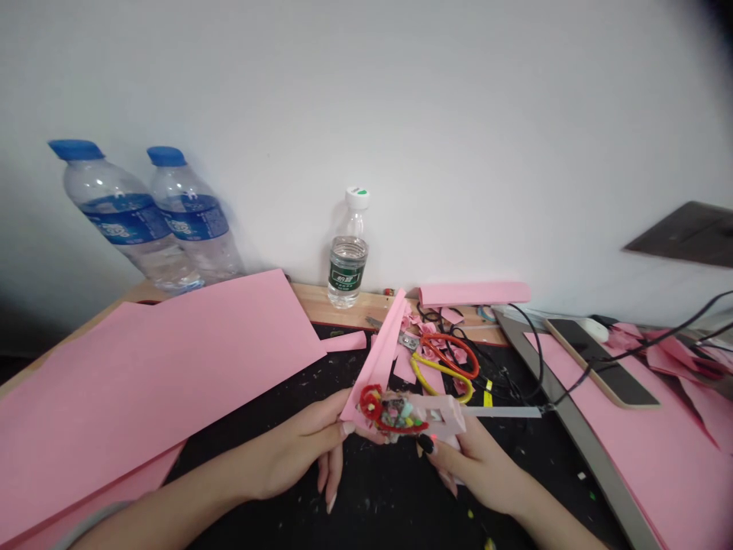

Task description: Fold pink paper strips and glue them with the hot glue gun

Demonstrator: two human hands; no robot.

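Bare forearms (pixel 183 496) slant in over the counter (pixel 321 304) and its black mat (pixel 372 508), and the two hands face each other with a small gap between. From where I stand, the left hand (pixel 306 439) pinches the lower end of a folded pink paper (pixel 378 355), thumb against fingers, so that the narrow strip points away from the person, leaning a little to the right. The right hand (pixel 486 462) has its grip curled round the handle of a pale pink glue gun (pixel 424 406), a dark-nailed thumb on the near side. What counts is how these two lie: the gun's long axis runs sideways, nose toward the left hand, a whitish glue stick (pixel 504 412) jutting out behind, while the paper's runs away from the person, steeply across it. The nose, caked with red, green and yellow bits, sits right by the paper's lower end; whether they touch I can't tell. The right hand is nearer the gun's body, the left nearer its nose. Just beyond the gun lie scissors (pixel 408 341) with red and yellow handles, among pink scraps (pixel 405 368), and a broad pink sheet (pixel 188 351) spreads to the left.
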